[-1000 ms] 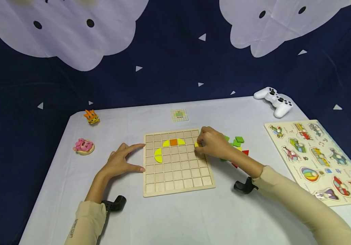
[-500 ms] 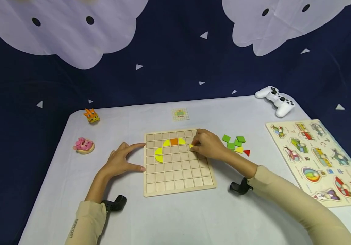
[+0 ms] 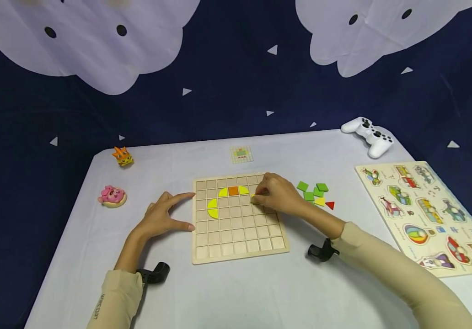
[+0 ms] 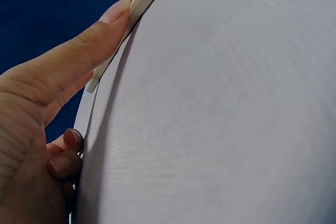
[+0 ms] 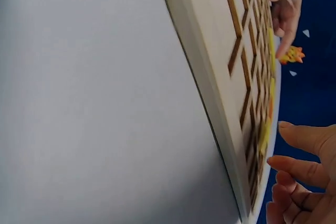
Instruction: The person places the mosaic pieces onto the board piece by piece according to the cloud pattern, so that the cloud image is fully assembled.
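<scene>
Right now we pinch a yellow piece (image 3: 254,196) in our right hand (image 3: 279,194) over the wooden grid board (image 3: 239,256) on the counter (image 3: 236,292), near its upper cells, while our left hand (image 3: 159,219), fingers straight and spread, braces the board's left edge to keep it steady.

- Right hand (image 3: 279,195) pinching a yellow piece (image 3: 254,196) over the grid board (image 3: 240,249), upper right cells.
- Left hand (image 3: 163,218) resting spread against the board's left edge.
- Loose green, yellow and red pieces (image 3: 315,193) lying on the bench (image 3: 236,292), right of the board.
</scene>
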Action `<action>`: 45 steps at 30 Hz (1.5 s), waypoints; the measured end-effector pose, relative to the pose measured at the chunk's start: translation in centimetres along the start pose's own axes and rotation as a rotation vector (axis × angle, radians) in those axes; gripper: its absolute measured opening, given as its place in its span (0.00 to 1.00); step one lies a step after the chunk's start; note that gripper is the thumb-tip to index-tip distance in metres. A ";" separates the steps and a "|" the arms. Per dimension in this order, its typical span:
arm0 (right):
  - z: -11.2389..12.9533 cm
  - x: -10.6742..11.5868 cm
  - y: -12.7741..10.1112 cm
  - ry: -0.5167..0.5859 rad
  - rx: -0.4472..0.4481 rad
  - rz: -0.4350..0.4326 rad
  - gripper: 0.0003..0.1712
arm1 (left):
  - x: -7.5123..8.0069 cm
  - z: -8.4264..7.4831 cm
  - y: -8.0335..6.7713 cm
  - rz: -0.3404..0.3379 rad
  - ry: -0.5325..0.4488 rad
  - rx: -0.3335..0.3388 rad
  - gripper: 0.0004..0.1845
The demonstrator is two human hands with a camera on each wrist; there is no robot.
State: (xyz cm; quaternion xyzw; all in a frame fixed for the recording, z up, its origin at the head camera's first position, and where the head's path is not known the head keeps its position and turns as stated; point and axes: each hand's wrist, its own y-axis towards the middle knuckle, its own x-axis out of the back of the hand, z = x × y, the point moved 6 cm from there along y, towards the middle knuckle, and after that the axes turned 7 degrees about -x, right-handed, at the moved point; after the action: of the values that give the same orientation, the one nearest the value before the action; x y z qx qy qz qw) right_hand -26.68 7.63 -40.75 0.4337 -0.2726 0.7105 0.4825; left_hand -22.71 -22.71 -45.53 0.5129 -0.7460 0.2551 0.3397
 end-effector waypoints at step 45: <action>-11.2 6.4 -8.5 -0.229 -0.149 -0.057 0.09 | 0.0 -0.2 0.0 0.013 0.000 -0.001 0.50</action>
State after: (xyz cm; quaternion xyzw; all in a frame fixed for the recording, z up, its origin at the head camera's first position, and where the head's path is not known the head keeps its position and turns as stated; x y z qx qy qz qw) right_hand -23.86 22.82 -40.73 0.4826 -0.3657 0.6200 0.4991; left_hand -22.64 -22.56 -45.38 0.5080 -0.7493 0.2569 0.3383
